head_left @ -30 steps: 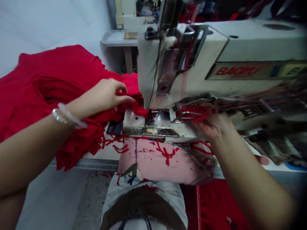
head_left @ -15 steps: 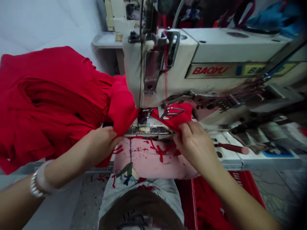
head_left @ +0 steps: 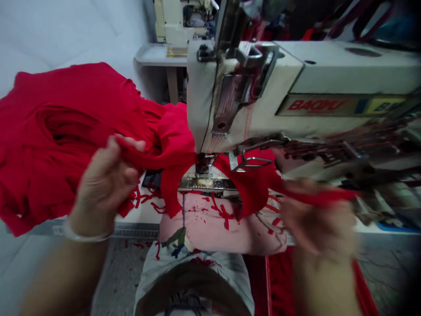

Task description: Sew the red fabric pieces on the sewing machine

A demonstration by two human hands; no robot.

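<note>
Under the needle of a white sewing machine [head_left: 332, 66] lies a piece of red fabric [head_left: 251, 186], with curved edges hanging toward me on both sides of the presser foot [head_left: 206, 162]. My left hand [head_left: 103, 184], palm turned up, pinches an end of this red fabric to the left of the needle. To the right, my right hand [head_left: 317, 224] is closed around another red end, which sticks out past the fingers. That hand is smeared by motion. Both ends are raised above the table.
A big heap of red fabric [head_left: 75, 96] fills the left of the table. Red thread scraps lie on a pink pad [head_left: 223, 237] at the front edge. Below right, a red crate [head_left: 268, 285] holds red fabric. Another machine [head_left: 176, 19] stands behind.
My left hand has moved up and left, turning palm up with its fabric end. My right hand has moved right and slightly down, lifting the other end. The view has shifted a little.
</note>
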